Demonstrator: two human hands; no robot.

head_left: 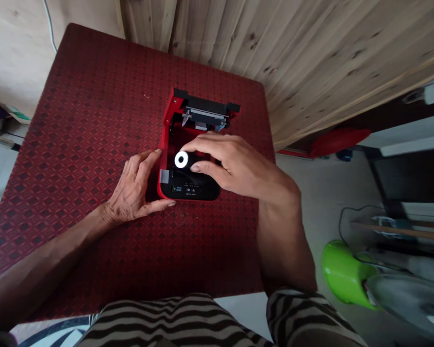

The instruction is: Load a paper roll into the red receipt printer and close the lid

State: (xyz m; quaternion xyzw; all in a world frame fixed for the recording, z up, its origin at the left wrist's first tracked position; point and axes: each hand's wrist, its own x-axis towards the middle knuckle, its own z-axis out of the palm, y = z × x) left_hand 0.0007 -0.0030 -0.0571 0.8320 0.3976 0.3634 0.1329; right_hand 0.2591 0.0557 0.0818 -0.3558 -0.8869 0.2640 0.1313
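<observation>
A small red-and-black printer (192, 189) sits on the table with its lid (206, 108) raised at the far side. My right hand (227, 161) reaches over its open bay, thumb and fingers closed around a paper roll (181, 159). The roll has a dark outer side and a white ring-shaped end with a dark core, facing left. Part of the roll and the bay is hidden under my right hand. At the printer's left side, my left hand (135, 185) lies open, fingertips at the red wall and thumb near the front corner.
A red patterned cloth covers the table (94, 125). Wooden plank panelling (238, 38) borders its far side. On the floor to the right are a lime-green bucket (342, 274), a fan-like round object (412, 299) and a loose cable. A red basin (340, 140) is farther back.
</observation>
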